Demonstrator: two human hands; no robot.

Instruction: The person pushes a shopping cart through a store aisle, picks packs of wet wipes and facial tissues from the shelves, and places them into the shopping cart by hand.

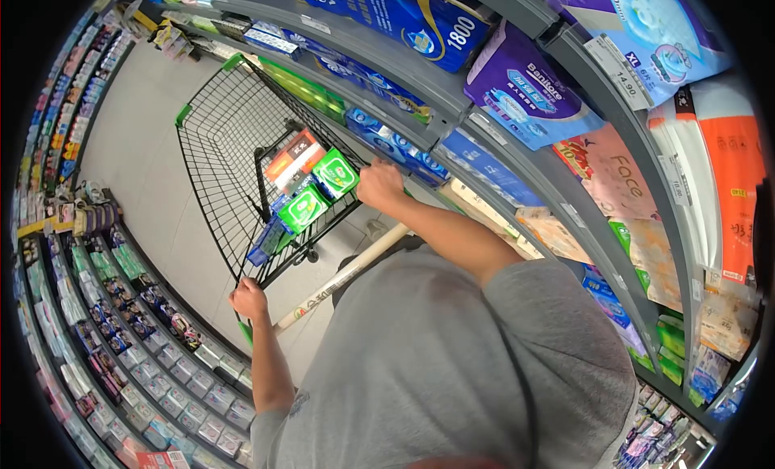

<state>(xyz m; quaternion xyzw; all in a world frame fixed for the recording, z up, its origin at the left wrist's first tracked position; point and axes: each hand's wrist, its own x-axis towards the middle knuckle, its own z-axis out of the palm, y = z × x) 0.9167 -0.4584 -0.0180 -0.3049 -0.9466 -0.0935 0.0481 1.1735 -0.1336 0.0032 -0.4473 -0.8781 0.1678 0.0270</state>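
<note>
A black wire shopping cart [211, 174] with green corner pieces stretches out in front of me. My left hand [249, 298] is closed around the cart's frame at its near left corner. On the near right side, my right hand [379, 185] forms a fist on the cart's rim, its fingertips partly hidden. Between my body and the basket runs the cart's pale handle bar [343, 275], which neither hand touches. Inside the basket lie green-and-white packs [303, 209], an orange-and-white tissue pack [295, 161] and a blue pack [266, 241].
Close on the right, shelves hold tissue packs [617, 174], a purple Banitore pack [529, 90] and blue packs [395, 142]. More shelves [173, 364] with small boxed goods line the left. Grey tiled floor [133, 146] shows along the cart's left side.
</note>
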